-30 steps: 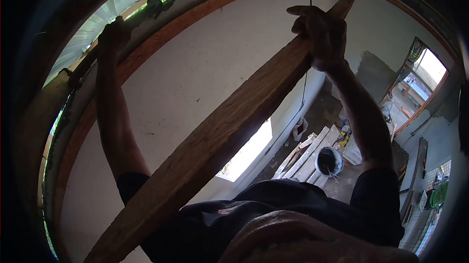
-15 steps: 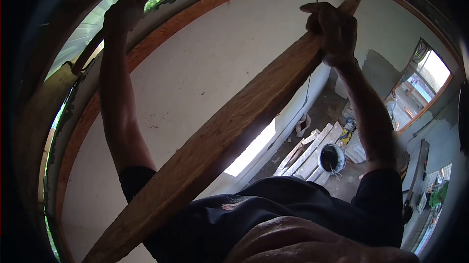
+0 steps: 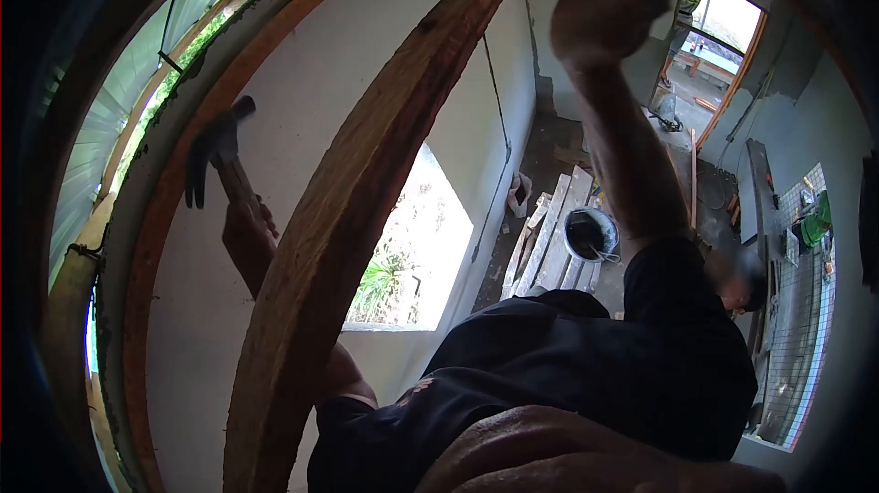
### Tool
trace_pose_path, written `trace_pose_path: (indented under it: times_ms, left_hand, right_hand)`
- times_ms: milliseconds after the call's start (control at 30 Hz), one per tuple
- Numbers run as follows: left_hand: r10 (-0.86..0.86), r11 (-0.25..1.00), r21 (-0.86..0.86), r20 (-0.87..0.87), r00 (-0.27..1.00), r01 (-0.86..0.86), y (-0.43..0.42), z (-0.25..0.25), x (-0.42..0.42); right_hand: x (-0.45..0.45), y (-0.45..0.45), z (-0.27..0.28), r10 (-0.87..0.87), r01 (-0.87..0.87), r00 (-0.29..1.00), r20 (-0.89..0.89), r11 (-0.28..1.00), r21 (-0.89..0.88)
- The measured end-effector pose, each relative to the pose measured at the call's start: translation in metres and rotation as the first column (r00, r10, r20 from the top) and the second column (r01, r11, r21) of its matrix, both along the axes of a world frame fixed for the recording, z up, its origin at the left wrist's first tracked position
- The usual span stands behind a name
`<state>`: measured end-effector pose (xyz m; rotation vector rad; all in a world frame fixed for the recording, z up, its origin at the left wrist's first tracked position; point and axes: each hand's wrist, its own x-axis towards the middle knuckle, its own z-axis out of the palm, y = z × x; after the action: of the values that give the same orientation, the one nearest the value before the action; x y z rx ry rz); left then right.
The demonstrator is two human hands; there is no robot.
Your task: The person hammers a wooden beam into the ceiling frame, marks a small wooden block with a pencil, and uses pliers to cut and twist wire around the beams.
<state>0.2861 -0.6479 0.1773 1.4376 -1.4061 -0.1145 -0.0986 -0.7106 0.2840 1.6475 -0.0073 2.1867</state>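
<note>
My left hand (image 3: 247, 235) is closed round the handle of a claw hammer (image 3: 220, 147), whose head points up beside the wall. A long rough wooden beam (image 3: 352, 177) crosses in front of me from the bottom left to the top edge, hiding part of my left forearm. My right hand (image 3: 615, 12) is raised at the top, to the right of the beam and apart from it in the view. It is blurred and partly cut off, so its fingers cannot be made out.
A wooden wall plate (image 3: 165, 246) curves along the wall top at left. Below are a window opening (image 3: 412, 255), a bucket (image 3: 591, 235) on a plank platform (image 3: 548, 235), and a doorway (image 3: 714, 54). Another person's head (image 3: 737, 278) shows at lower right.
My left hand has come down from the wall top with the hammer. My right hand has left the beam, which now stands steeper in view. The view has shifted.
</note>
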Motion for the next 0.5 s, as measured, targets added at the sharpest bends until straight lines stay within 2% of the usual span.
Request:
trace_pose_path:
  times_ms: [67, 100, 133, 200, 233, 300, 333, 367, 400, 467, 500]
  left_hand:
    - [-0.165, 0.982, 0.074, -0.098, 0.981, 0.173, -0.001, -0.064, 0.015]
    - [-0.242, 0.960, 0.111, -0.144, 0.959, 0.259, -0.003, -0.096, 0.024]
    - [-0.312, 0.929, 0.144, -0.194, 0.930, 0.342, -0.002, -0.110, 0.030]
    - [-0.211, 0.931, 0.201, -0.384, 0.899, 0.305, 0.016, -0.115, -0.013]
    - [-0.153, 0.923, 0.247, -0.466, 0.871, 0.295, 0.025, -0.118, -0.029]
    - [-0.151, 0.860, 0.367, -0.479, 0.865, 0.354, 0.031, -0.138, -0.034]
    - [-0.146, 0.804, 0.451, -0.482, 0.864, 0.388, 0.036, -0.157, -0.035]
    - [-0.188, 0.808, 0.426, -0.468, 0.863, 0.407, 0.042, -0.187, -0.031]
    - [-0.164, 0.746, 0.543, -0.410, 0.897, 0.385, 0.050, -0.208, -0.034]
    - [-0.136, 0.598, 0.742, -0.279, 0.951, 0.303, 0.070, -0.244, -0.042]
    - [-0.106, 0.532, 0.793, -0.285, 0.953, 0.297, 0.084, -0.256, -0.050]
  right_hand:
    - [0.048, -0.016, -0.016, -0.041, 0.040, 0.999, 0.002, 0.986, 0.161]
    - [0.062, -0.035, -0.026, -0.020, 0.036, 0.997, -0.079, 0.977, 0.208]
    - [0.056, -0.021, -0.017, -0.017, 0.046, 0.996, -0.085, 0.931, 0.361]
    - [0.049, -0.014, -0.009, 0.040, -0.025, 0.998, -0.039, 0.948, 0.317]
    - [0.048, -0.001, -0.010, 0.003, 0.022, 0.997, -0.073, 0.941, 0.338]
    - [0.045, -0.011, -0.025, 0.025, -0.020, 1.000, -0.012, 0.949, 0.313]
    - [0.036, -0.014, -0.033, -0.082, 0.076, 0.997, 0.003, 0.937, 0.341]
    - [0.024, -0.006, -0.039, -0.144, 0.129, 0.989, 0.027, 0.945, 0.301]
    - [0.010, 0.001, -0.055, -0.203, 0.185, 0.978, 0.043, 0.946, 0.264]
    - [-0.022, 0.013, -0.120, -0.221, 0.196, 0.975, -0.027, 0.793, 0.577]
    - [-0.042, 0.017, -0.148, -0.210, 0.192, 0.976, -0.059, 0.697, 0.691]
